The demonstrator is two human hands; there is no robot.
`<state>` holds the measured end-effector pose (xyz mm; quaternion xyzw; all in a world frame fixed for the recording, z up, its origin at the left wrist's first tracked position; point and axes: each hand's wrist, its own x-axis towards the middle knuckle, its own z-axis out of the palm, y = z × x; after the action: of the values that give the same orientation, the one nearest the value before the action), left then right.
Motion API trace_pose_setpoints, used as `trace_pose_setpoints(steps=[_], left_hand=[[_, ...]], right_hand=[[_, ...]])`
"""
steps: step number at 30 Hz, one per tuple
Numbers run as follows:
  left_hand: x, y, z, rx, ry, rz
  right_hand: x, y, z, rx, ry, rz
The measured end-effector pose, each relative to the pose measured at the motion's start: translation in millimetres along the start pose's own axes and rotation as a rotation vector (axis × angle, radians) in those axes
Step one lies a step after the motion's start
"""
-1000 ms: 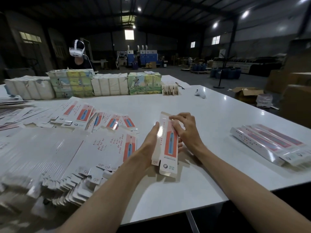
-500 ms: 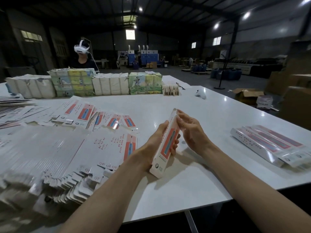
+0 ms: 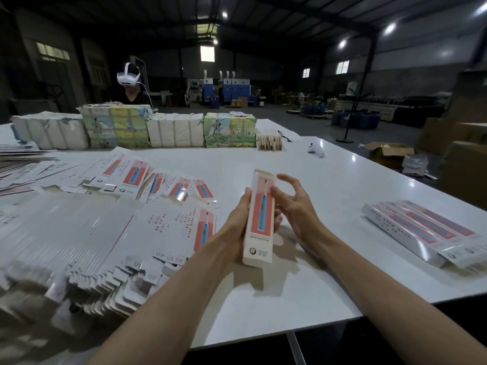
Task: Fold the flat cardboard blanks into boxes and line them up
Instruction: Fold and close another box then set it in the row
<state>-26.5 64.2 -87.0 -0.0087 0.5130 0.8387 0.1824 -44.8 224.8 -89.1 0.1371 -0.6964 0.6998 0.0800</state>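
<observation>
The left hand (image 3: 237, 225) grips the long white-and-red cardboard box (image 3: 261, 217) upright above the white counter (image 3: 316, 285), steadying it while the right hand (image 3: 295, 206), fingers spread and empty, hovers beside its top end, probably for flap closure.

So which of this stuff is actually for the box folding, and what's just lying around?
For the job: held box, in the left hand; flat blanks; folded boxes at right.
Lying about: wrapped bundles; white controller.

White box (image 3: 259, 219) bears a red-and-blue panel.
</observation>
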Motion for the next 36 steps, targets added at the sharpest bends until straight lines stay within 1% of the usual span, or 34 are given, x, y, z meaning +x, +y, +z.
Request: trace_pose_setpoints(steps=[1,3,5,7,10,12,15,18,20,23,29,32,34,36], left_hand=[[0.1,-1.6,0.8,0.042,0.026,0.041],[2.3,-3.7,0.2,0.144,0.087,0.178],[2.5,-3.2,-1.5,0.211,0.108,0.292],[1.7,-2.2,-2.4,0.246,0.092,0.345],[0.2,-1.6,-0.7,0.252,0.066,0.378],[-0.2,-1.5,0.8,0.222,0.036,0.377],[-3.5,1.7,1.7,0.157,-0.045,0.297],[-2.3,2.4,1.6,0.243,-0.119,0.279],[0.1,0.3,3.4,0.335,-0.103,0.297],[5.3,-4.7,0.4,0.498,-0.03,0.353],[7.4,-7.6,-8.4,0.534,-0.026,0.359],[5.3,-7.1,-7.2,0.547,-0.019,0.357],[2.5,-7.3,-5.8,0.57,-0.063,0.334],[0.3,-8.5,-3.2,0.614,-0.103,0.302]], right_hand=[[0.3,0.0,-2.1,-0.018,0.006,-0.015],[-0.1,0.2,-4.8,-0.052,-0.003,-0.03],[-1.3,0.1,-5.0,-0.078,-0.012,-0.038],[-1.9,-1.3,-3.3,-0.092,-0.017,-0.056],[-2.9,-3.9,-2.4,-0.093,-0.031,-0.071],[-4.2,-5.2,-2.7,-0.095,-0.035,-0.077],[-6.8,-8.1,-3.2,-0.09,-0.058,-0.096],[-6.9,-10.8,-4.3,-0.113,-0.068,-0.092],[-6.4,-10.5,-5.2,-0.122,-0.07,-0.075],[-7.9,-9.4,-6.6,-0.112,-0.119,-0.082],[-8.0,-8.0,-7.2,-0.159,-0.175,-0.121],[-4.5,-5.5,-4.8,-0.129,-0.114,-0.108],[0.4,-3.5,-5.7,-0.078,0.006,-0.064],[4.9,-1.1,-10.3,-0.089,0.114,-0.036]])
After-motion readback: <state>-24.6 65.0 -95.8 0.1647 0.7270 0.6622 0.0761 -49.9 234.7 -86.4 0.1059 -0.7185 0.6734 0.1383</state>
